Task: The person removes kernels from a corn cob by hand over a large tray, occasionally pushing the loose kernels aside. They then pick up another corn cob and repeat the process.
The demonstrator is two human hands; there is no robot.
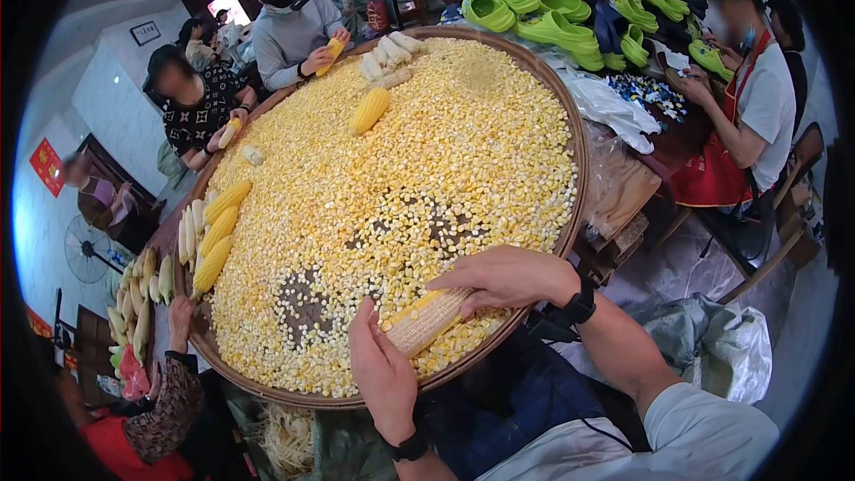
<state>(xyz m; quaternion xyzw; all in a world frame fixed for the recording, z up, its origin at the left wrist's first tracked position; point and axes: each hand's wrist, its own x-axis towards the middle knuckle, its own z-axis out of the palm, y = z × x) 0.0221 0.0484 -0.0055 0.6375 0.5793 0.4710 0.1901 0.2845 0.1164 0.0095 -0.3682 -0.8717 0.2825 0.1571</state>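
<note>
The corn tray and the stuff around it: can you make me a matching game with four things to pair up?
1. Partly stripped corncob
2. Green clogs
3. Fan
4. Tray

A. At the far left of the picture
B. Mostly covered with loose kernels
C. Between the wearer's left hand and right hand
D. Piled up at the upper right

Pairs: 1-C, 2-D, 3-A, 4-B
</note>
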